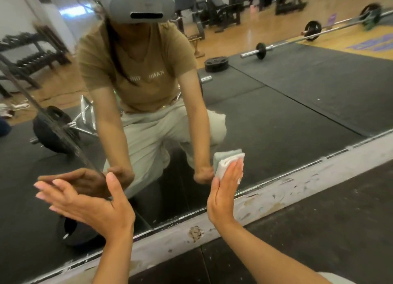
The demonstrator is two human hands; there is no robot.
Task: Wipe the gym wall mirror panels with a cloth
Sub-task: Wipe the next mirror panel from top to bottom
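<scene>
The wall mirror (287, 113) fills most of the view and reflects me crouching in front of it. A folded pale green-and-white cloth (226, 159) lies flat against the lower glass. My right hand (223, 195) presses it there with straight fingers, palm toward the mirror. My left hand (85, 200) is held up to the left with its fingers straight and spread, holding nothing, its fingertips close to the glass beside a seam between two panels (53, 122). Whether the fingertips touch the glass cannot be told.
A scuffed white painted strip (297, 183) runs along the mirror's bottom edge, above black rubber floor matting (319, 230). The glass reflects barbells, weight plates, a dumbbell rack and benches behind me on wood and rubber flooring.
</scene>
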